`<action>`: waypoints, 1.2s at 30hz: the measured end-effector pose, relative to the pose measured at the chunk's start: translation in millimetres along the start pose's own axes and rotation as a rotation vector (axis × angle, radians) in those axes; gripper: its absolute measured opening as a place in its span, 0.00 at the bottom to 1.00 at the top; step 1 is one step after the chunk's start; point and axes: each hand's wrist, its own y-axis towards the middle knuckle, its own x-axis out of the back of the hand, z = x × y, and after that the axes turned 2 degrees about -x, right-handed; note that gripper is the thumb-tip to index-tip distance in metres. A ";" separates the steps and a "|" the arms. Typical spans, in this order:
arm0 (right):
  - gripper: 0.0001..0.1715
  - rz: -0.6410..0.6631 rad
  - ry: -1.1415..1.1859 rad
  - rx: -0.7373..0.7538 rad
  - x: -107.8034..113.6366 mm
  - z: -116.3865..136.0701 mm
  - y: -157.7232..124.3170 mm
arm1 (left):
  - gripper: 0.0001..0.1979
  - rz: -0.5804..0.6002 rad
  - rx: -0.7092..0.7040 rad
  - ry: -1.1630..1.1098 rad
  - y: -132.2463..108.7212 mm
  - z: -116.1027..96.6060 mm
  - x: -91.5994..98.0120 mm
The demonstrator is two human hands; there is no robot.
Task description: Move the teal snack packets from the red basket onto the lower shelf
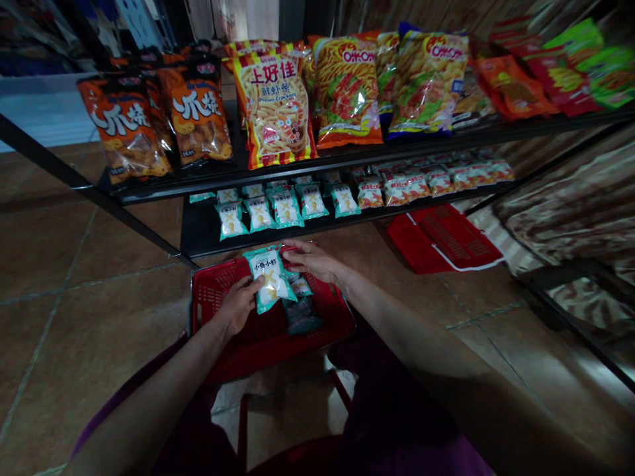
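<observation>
two grips over a red basket [208, 291], brown tiles [74, 264] below: left grip [238, 305] clasps a teal packet [270, 277], right grip [315, 261] splayed

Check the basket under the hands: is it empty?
No, the left hand holds one teal packet above other packets lying in the red basket.

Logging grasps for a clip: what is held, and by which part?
The left hand grips a teal snack packet by its lower left edge, above the red basket. Whether the right hand grips anything cannot be told.
</observation>
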 end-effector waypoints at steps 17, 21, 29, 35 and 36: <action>0.18 0.193 -0.095 -0.002 -16.7 -17.6 -1.7 | 0.12 -0.024 -0.059 -0.111 1.5 -7.2 0.2; 0.18 0.110 -0.070 -0.055 -18.7 -17.9 -2.6 | 0.12 -0.015 -0.018 -0.130 2.7 -8.3 -0.1; 0.19 -0.020 0.073 -0.124 -31.3 -25.8 -9.4 | 0.05 -0.206 0.053 -0.302 11.9 -9.5 2.0; 0.10 -0.174 0.222 -0.233 -41.5 -32.8 -6.8 | 0.04 -0.233 0.066 -0.334 16.3 -6.2 2.2; 0.09 -0.174 0.236 -0.243 -42.5 -32.6 -7.1 | 0.04 -0.234 0.061 -0.329 17.4 -5.0 2.6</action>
